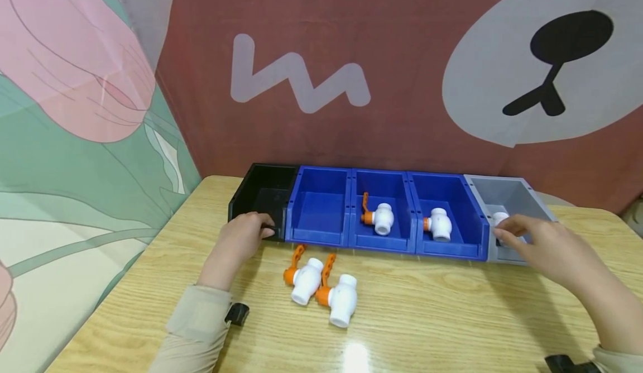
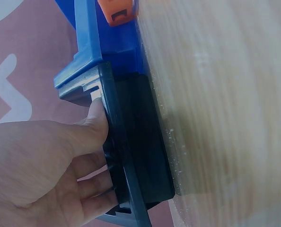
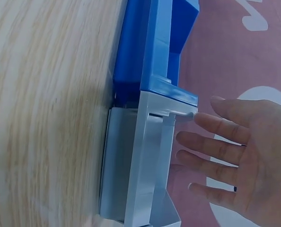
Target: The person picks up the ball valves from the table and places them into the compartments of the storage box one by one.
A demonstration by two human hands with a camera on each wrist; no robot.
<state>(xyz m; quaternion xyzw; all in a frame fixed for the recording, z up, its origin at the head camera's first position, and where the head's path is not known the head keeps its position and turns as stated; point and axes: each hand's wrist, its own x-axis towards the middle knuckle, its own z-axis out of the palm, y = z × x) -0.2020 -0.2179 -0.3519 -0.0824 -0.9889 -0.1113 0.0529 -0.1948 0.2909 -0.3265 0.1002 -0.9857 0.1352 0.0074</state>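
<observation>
My left hand point(image 1: 244, 236) is at the front of a black bin point(image 1: 271, 180). In the left wrist view its thumb point(image 2: 97, 112) lies at the front rim and the other fingers reach behind that wall, their tips hidden; nothing shows in its grasp. Over the front of a grey bin point(image 1: 508, 257) hovers my right hand point(image 1: 550, 244), fingers loosely spread with nothing between them in the right wrist view. Close by its fingertips, a white valve piece point(image 1: 499, 216) sits in that bin, partly covered by the hand.
Three blue bins stand between black and grey: one bare inside point(image 1: 321, 208), then one holding a ball valve point(image 1: 383, 219) with orange handle, then one with another valve point(image 1: 440, 225). Two more orange-handled ball valves point(image 1: 307, 281) point(image 1: 344, 300) lie on the wooden table point(image 1: 427, 317). A printed cloth hangs behind.
</observation>
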